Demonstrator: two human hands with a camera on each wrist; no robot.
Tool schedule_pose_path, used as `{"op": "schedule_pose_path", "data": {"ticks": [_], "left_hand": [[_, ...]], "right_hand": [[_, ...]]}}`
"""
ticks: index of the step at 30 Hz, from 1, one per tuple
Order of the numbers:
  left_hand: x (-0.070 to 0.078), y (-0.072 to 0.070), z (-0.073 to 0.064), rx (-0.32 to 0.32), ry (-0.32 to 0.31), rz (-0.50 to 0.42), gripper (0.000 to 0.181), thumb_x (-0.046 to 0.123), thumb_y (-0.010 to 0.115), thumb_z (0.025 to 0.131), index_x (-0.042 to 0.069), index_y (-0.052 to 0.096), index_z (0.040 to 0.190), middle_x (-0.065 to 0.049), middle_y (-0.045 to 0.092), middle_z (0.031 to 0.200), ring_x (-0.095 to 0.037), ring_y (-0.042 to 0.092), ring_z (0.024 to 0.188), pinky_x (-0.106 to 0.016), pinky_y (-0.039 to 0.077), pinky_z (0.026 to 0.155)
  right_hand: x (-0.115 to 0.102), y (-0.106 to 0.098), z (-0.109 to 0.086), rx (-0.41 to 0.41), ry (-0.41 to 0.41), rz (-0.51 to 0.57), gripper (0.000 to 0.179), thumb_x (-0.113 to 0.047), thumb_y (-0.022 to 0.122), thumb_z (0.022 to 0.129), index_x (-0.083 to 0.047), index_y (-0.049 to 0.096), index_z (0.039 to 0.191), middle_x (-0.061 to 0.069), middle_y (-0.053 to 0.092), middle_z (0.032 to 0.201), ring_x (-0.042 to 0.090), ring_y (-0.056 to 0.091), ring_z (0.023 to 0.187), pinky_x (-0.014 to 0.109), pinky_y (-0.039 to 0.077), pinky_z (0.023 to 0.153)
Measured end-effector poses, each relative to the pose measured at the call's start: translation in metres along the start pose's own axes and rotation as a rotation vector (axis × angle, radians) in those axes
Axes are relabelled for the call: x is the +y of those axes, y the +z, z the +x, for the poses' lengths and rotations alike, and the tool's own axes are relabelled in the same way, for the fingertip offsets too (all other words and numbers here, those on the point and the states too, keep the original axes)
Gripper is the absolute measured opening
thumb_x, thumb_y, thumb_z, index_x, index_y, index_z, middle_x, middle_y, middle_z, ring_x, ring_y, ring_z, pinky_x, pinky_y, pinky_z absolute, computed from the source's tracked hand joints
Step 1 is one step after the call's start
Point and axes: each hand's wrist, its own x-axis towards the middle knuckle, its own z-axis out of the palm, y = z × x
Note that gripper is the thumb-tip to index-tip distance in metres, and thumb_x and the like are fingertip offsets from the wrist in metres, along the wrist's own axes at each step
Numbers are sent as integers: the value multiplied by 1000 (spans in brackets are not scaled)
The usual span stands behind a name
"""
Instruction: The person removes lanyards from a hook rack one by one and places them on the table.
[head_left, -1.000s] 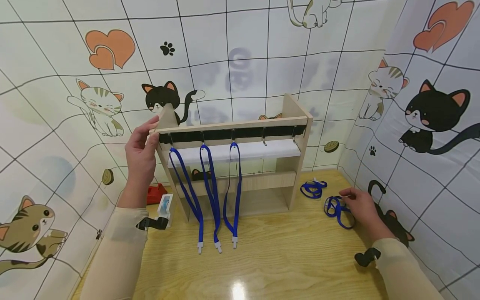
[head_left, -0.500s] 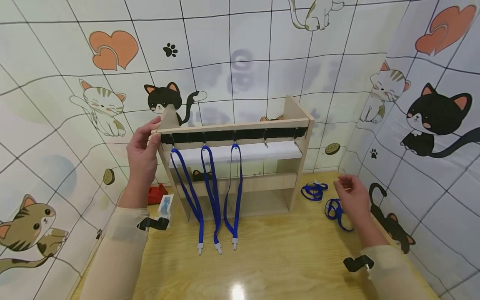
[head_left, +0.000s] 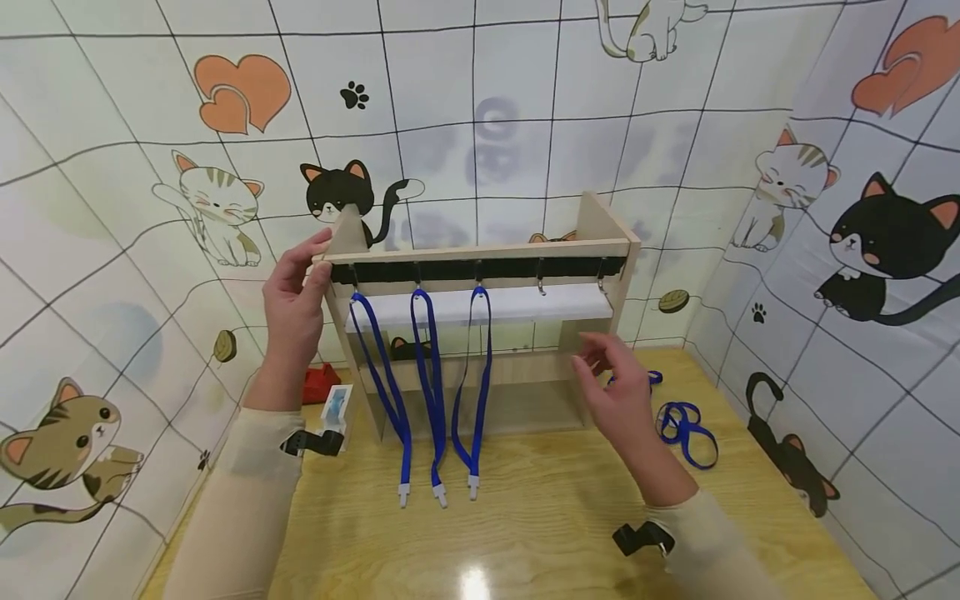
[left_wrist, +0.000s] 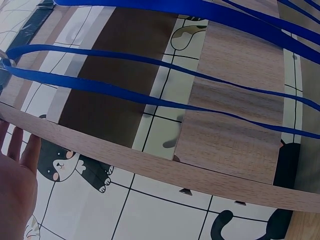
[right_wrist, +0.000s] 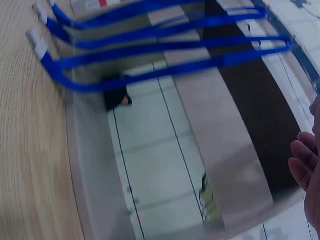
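A small wooden shelf rack [head_left: 517, 250] has a black strip with several metal hooks along its upper front. Three blue lanyards [head_left: 487, 358] with white clips hang from the left and middle hooks; the two hooks on the right [head_left: 542, 283] are bare. My left hand [head_left: 296, 308] grips the rack's top left corner, thumb in front and fingers behind. In front of the rack's right side, my right hand [head_left: 617, 392] is raised with loosely bent fingers and nothing in it. The right wrist view has its fingertips [right_wrist: 301, 157] at the edge.
A loose blue lanyard [head_left: 684, 429] lies coiled on the wooden table [head_left: 540, 517] at right. Another coiled lanyard [head_left: 656, 377] is partly hidden behind my right hand. Left of the rack are a red object [head_left: 321, 383] and a small white box [head_left: 337, 408]. Cat-print wall covering surrounds the table.
My right hand has left the coiled lanyard at right, risen and moved left to the rack's right side. The left hand keeps its grip; the view has shifted slightly.
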Motion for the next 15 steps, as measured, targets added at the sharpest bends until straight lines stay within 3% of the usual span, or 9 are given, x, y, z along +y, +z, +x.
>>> {"op": "schedule_pose_path", "data": {"ticks": [9, 15], "left_hand": [[-2, 3, 1, -3, -3, 12, 28, 10, 70, 110, 3, 73, 136, -8, 66, 155, -31, 52, 149, -32, 57, 108], [-1, 0, 1, 2, -2, 21, 27, 10, 70, 110, 4, 73, 137, -8, 66, 155, -31, 52, 149, -32, 58, 107]], "right_hand": [[-38, 62, 12, -51, -12, 0, 47, -4, 82, 100, -5, 71, 145, 14, 72, 115, 24, 74, 97, 41, 64, 78], [-54, 88, 24, -75, 14, 41, 49, -6, 80, 102, -1, 67, 149, 16, 71, 116, 27, 73, 96, 46, 65, 79]]}}
